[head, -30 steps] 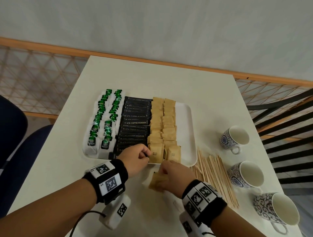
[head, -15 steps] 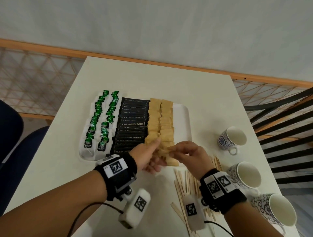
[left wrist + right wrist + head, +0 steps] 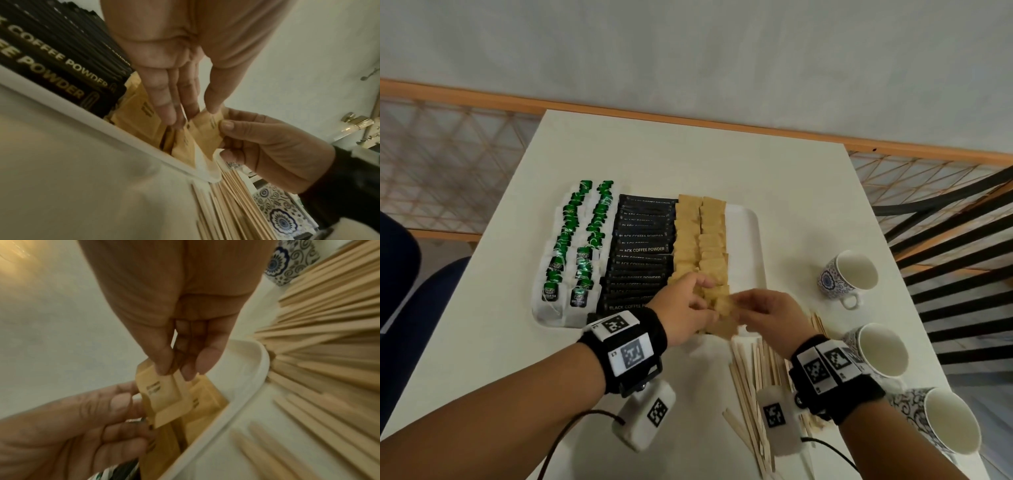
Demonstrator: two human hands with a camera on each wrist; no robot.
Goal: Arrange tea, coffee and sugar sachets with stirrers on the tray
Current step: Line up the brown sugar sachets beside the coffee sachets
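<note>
A white tray point(image 3: 756, 240) holds rows of green tea bags point(image 3: 571, 260), black coffee sachets point(image 3: 643, 253) and brown sugar sachets point(image 3: 698, 240). Over the tray's near right corner my right hand point(image 3: 739, 305) pinches a brown sugar sachet point(image 3: 162, 395) between thumb and forefinger. My left hand point(image 3: 702, 291) meets it from the left; its thumb and fingertips point(image 3: 170, 113) close on the same sachet's point(image 3: 205, 125) other edge. Wooden stirrers point(image 3: 750, 377) lie loose on the table just below the tray, under my right wrist.
Three patterned cups stand along the table's right side: one far point(image 3: 849, 277), one middle point(image 3: 876, 349), one near point(image 3: 941, 425). A wooden railing and dark chair slats lie beyond the right edge. A blue seat is at the left.
My right hand lifted a sugar sachet from the table in front of the tray up over its near right corner. My left hand left the sachet row and came to the sachet.
</note>
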